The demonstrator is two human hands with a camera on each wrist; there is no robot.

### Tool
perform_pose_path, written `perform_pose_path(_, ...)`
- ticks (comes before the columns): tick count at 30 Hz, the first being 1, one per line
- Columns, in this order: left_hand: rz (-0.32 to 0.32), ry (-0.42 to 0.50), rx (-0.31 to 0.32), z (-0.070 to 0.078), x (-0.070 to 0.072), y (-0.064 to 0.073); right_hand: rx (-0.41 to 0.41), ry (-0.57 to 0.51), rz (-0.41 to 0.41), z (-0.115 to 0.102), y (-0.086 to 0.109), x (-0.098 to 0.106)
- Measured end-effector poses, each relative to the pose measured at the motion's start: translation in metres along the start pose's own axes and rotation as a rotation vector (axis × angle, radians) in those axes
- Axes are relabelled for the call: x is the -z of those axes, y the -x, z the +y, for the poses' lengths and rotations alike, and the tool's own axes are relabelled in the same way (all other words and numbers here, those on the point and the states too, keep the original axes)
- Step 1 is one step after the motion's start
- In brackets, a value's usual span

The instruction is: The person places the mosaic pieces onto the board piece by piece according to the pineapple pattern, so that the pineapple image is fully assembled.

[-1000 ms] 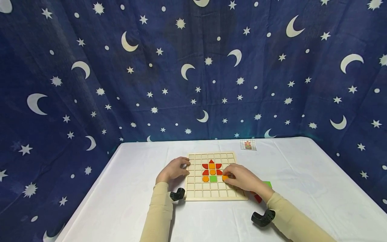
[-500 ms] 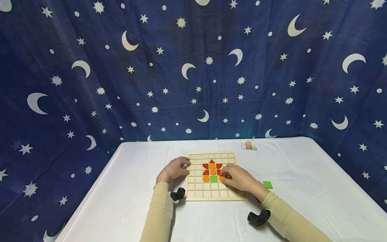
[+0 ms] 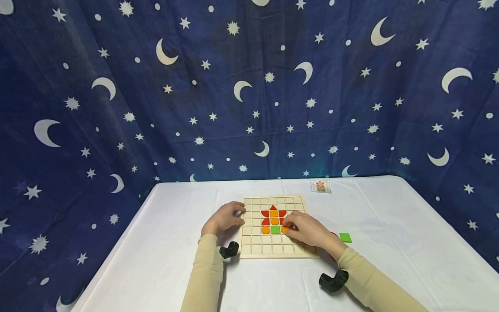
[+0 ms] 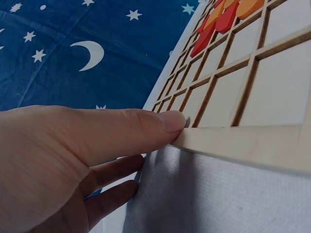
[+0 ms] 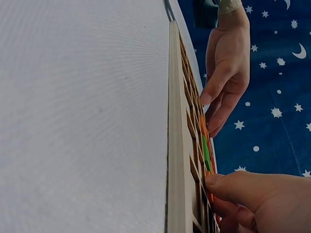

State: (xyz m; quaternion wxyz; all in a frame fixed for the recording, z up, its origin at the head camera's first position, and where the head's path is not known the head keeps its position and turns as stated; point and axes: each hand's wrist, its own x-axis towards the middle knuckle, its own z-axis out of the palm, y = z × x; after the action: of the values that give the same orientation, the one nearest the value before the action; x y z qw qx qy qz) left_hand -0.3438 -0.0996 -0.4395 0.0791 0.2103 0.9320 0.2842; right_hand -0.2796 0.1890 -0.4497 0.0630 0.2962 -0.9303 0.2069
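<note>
Pinching orange disc (image 3: 285, 230) with right hand (image 3: 308, 229), beside green square (image 3: 275, 229); touching grid board (image 3: 278, 256) with loosely spread left hand (image 3: 224, 219). Could seat crooked if released tilted, or jostle red piece (image 3: 282, 220) if overpushed.

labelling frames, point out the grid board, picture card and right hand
Grid board (image 3: 276, 240), head view: a bare cell
Picture card (image 3: 320, 186), head view: printed middle
Right hand (image 3: 309, 229), head view: back of the hand

Evenly lit white tablecloth (image 3: 156, 260), dimmer wrist views — soft grey shadow (image 4: 182, 179) beside the board (image 4: 243, 141)
</note>
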Motion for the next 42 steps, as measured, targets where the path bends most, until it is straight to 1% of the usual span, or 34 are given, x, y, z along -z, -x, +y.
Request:
perform_pose_path(9,0.003,0.002,0.000,0.000,0.000,0.000,0.001,-0.001,0.000,0.000,0.002,0.002)
perform_pose_path(14,-0.002,0.001,0.000,0.001,0.001,0.000,-0.047,-0.025,0.011,0.002,0.007,0.007)
perform_pose_path(17,-0.005,-0.011,-0.014,0.002,0.001,0.000,-0.075,-0.050,0.016,0.005,0.011,0.013)
perform_pose_path(21,-0.008,-0.017,-0.020,0.003,0.002,0.000,-0.108,-0.075,0.021,0.013,0.020,0.022)
perform_pose_path(24,-0.010,-0.006,-0.006,0.003,0.002,0.000,-0.143,-0.094,0.015,0.021,0.030,0.031)
perform_pose_path(29,-0.005,-0.002,0.003,0.002,0.001,0.001,-0.200,-0.140,-0.018,0.035,0.047,0.050)
perform_pose_path(36,0.001,-0.001,-0.003,0.001,0.002,0.001,-0.280,-0.141,-0.057,0.053,0.067,0.069)
perform_pose_path(39,0.000,-0.001,-0.009,0.001,0.001,0.001,-0.294,-0.135,-0.074,0.057,0.072,0.075)
perform_pose_path(42,-0.005,0.002,-0.009,0.001,0.001,0.001,-0.282,-0.119,-0.076,0.060,0.075,0.079)
